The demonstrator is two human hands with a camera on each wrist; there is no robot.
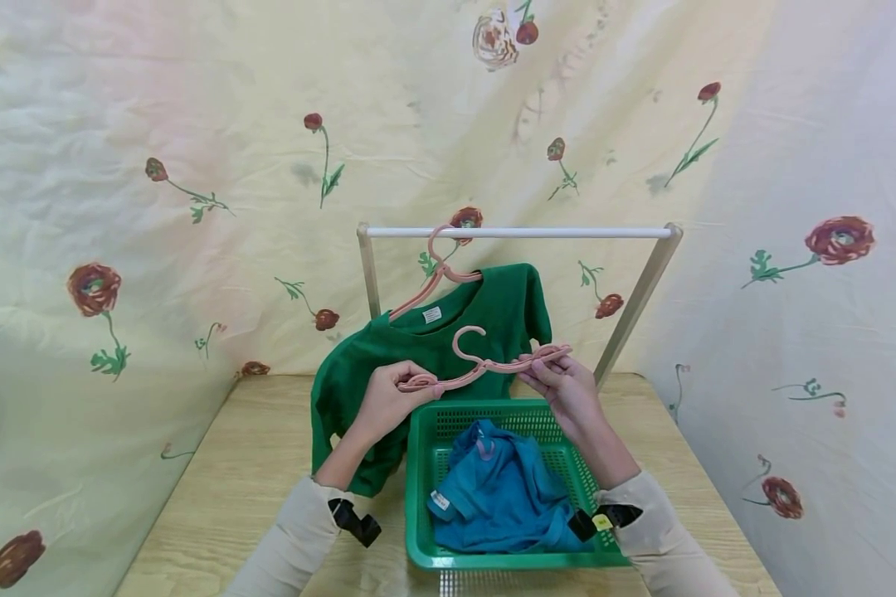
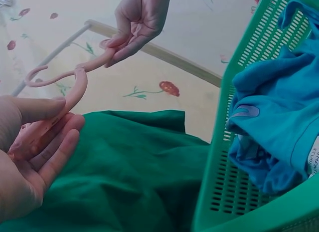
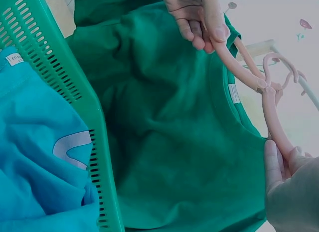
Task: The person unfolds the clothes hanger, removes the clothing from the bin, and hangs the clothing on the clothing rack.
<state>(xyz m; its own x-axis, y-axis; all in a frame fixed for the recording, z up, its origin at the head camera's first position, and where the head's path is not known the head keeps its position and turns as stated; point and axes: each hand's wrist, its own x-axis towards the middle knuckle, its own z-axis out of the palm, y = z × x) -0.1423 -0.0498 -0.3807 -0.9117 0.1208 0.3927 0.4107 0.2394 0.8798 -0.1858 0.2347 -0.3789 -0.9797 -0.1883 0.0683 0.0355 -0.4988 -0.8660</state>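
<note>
A pink clothes hanger (image 1: 469, 378) is held level above the basket, its hook pointing up. My left hand (image 1: 394, 400) pinches one end of it between thumb and fingers. The other end is gripped by my right hand (image 1: 565, 393). Just behind the hands, a green long-sleeved shirt (image 1: 455, 332) hangs tilted on a second pink hanger (image 1: 424, 292), which is hooked over the white rail (image 1: 552, 233). Below the hands, a crumpled blue shirt (image 1: 500, 489) with a white label lies in the green plastic basket (image 1: 418, 489).
The rail is carried by wooden side posts (image 1: 638, 298) at the back of the wooden table (image 1: 246, 473). A flowered cloth (image 1: 246, 166) covers the walls behind and at both sides. The basket stands near the table's front, close to both forearms.
</note>
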